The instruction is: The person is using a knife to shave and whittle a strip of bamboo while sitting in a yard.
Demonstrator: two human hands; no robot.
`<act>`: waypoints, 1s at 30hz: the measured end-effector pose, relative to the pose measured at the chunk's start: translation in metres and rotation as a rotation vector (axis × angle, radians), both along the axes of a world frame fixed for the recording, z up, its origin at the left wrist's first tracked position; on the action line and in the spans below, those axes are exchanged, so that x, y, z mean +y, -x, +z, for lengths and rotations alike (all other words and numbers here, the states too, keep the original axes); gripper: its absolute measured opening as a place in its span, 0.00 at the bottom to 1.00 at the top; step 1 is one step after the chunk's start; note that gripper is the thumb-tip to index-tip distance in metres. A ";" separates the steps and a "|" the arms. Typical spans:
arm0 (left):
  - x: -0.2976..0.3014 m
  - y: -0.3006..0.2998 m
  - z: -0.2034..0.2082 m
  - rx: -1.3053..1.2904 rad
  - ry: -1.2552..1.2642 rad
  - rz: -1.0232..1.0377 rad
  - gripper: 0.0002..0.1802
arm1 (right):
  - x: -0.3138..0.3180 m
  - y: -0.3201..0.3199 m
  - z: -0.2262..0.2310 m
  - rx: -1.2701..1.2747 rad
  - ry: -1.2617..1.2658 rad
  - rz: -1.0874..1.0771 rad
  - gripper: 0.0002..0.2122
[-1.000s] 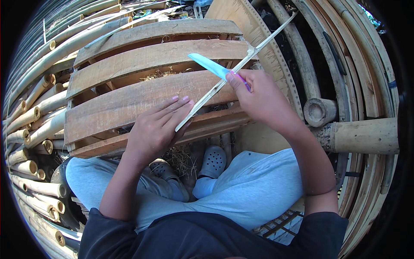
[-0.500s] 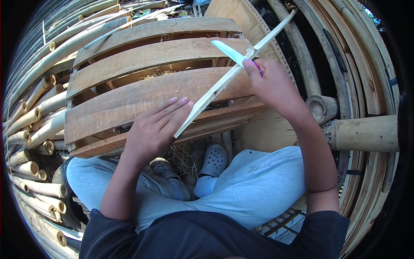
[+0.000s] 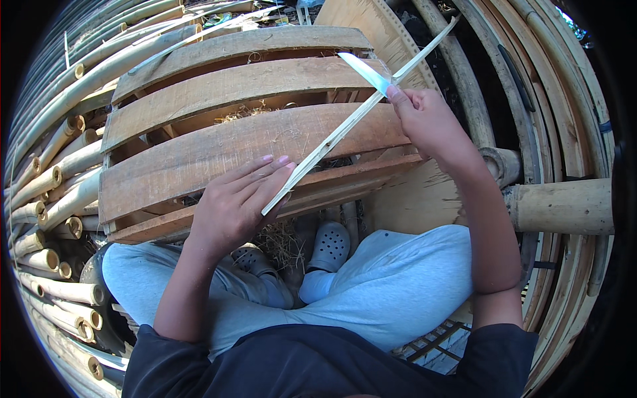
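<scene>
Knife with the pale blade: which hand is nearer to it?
Right. The right hand grips the knife; the left hand is apart from it, toward the lower left, at the near end of the pale strip.

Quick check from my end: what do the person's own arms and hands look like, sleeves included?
The left hand and right hand are bare: no gloves, and no watch or bracelet visible. The left sleeve and right sleeve are plain, dark navy and short, leaving both forearms uncovered.
</scene>
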State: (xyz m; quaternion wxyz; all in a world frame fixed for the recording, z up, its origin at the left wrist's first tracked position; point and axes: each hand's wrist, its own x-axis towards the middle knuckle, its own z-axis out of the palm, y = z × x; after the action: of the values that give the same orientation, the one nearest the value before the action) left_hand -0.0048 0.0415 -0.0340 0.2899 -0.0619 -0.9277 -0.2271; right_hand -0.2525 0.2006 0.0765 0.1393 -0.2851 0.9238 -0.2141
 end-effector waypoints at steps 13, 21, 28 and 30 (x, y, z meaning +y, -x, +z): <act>0.003 0.001 0.003 -0.054 -0.077 0.053 0.26 | -0.001 -0.056 -0.011 -0.047 -0.008 0.323 0.23; 0.002 0.003 0.003 -0.024 -0.090 0.023 0.23 | -0.003 -0.070 -0.014 -0.092 0.021 0.324 0.23; 0.002 0.002 0.001 -0.035 -0.106 0.045 0.22 | -0.007 -0.065 -0.014 0.002 0.064 0.224 0.21; 0.003 0.004 0.003 -0.027 -0.104 0.022 0.22 | -0.004 -0.075 -0.014 -0.044 0.104 0.309 0.21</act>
State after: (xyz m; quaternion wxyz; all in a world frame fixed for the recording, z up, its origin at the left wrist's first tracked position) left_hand -0.0088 0.0444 -0.0313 0.2825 -0.0335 -0.9191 -0.2726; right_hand -0.1771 0.1971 0.0626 0.1757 -0.4259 0.8533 -0.2441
